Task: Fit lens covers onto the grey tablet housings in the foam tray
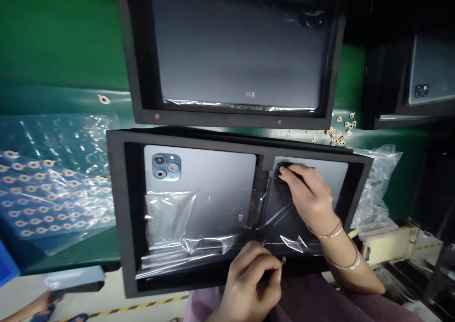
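Note:
My left hand [254, 279] is closed in a pinch at the near edge of a black foam tray [116, 208]. A small yellowish ring sticker [283, 261] shows at its fingertips. My right hand [313, 196] has its fingertips pressed together on the dark camera block [283, 171] of the right-hand tablet [336, 170]; what they may hold is hidden. The left-hand tablet [213, 170] lies in the same tray, camera lenses [166, 166] up. Clear film [199, 222] is folded back over the lower part of both tablets.
Behind stands another black tray [234, 117] with a film-covered tablet [241, 52]. Left lies a clear sheet [60, 189] with rows of ring stickers; a loose ring [104, 99] sits above it. Scattered rings [336, 135] and crumpled plastic [377, 199] are at right. A person's arm [31, 308] shows lower left.

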Available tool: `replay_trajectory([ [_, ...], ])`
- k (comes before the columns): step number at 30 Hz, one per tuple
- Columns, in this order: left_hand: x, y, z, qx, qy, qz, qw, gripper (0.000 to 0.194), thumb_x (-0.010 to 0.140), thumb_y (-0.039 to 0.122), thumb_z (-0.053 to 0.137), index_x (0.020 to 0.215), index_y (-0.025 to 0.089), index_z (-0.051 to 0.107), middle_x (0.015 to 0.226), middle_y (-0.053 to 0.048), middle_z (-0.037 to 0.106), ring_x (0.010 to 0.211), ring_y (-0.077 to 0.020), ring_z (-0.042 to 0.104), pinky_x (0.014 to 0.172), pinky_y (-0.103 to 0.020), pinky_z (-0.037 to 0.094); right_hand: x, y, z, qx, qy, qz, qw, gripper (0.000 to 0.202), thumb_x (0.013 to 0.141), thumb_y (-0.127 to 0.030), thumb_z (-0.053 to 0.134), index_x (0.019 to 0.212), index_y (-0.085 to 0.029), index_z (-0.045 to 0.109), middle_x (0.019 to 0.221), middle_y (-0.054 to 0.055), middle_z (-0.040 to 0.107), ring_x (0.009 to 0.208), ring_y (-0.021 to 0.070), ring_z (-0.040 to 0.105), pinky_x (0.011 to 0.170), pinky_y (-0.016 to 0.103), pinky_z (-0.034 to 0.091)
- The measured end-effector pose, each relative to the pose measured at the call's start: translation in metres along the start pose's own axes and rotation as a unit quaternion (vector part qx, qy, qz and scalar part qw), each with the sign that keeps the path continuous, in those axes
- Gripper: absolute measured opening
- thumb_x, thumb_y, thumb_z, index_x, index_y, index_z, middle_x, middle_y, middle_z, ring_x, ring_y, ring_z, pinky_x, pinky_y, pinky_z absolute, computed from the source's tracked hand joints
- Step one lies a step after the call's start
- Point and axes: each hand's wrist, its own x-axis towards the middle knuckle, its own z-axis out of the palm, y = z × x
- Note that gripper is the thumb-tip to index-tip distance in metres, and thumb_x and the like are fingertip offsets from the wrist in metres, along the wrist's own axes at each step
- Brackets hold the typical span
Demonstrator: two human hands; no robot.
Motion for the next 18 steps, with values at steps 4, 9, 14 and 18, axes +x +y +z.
replay_trajectory([
  [4,-0.001,0.005,-0.001,0.008,-0.006,-0.007,1.000,0.018,0.074,0.003,0.051,0.072,0.020,0.055,0.064,0.000,0.061,0.060,-0.0109,0.058,0.057,-0.020,0.048,0.009,0.006,-0.013,0.101,-0.055,0.046,0.992,0.029,0.092,-0.014,0.046,0.115,-0.023,0.063,0.088,0.005,0.055,0.077,0.0135,0.055,0.068,0.027,0.048],
  [9,0.000,0.019,-0.008,0.038,-0.007,-0.013,0.999,0.017,0.075,0.004,0.051,0.072,0.020,0.057,0.067,0.000,0.062,0.063,-0.0111,0.060,0.058,-0.020,0.049,0.007,0.011,-0.015,0.024,-0.098,0.006,0.995,0.042,0.090,-0.006,0.034,0.122,-0.017,0.058,0.087,0.007,0.052,0.077,0.0162,0.052,0.072,0.031,0.049],
  [14,0.003,0.031,-0.020,0.090,-0.013,-0.001,0.996,0.015,0.078,0.007,0.052,0.074,0.021,0.058,0.070,0.002,0.062,0.065,-0.0113,0.061,0.059,-0.021,0.049,0.011,-0.012,-0.010,-0.205,-0.161,-0.026,0.965,0.039,0.089,-0.005,0.033,0.114,-0.010,0.062,0.084,0.011,0.054,0.067,0.0194,0.050,0.065,0.036,0.046],
  [18,0.022,0.048,-0.031,0.137,0.022,0.062,0.988,0.015,0.080,0.009,0.051,0.077,0.022,0.058,0.073,0.002,0.063,0.067,-0.0129,0.061,0.061,-0.024,0.049,0.022,-0.024,-0.011,-0.215,-0.217,0.012,0.952,0.035,0.090,-0.006,0.035,0.113,-0.009,0.061,0.095,0.014,0.057,0.075,0.0214,0.056,0.069,0.036,0.047],
])
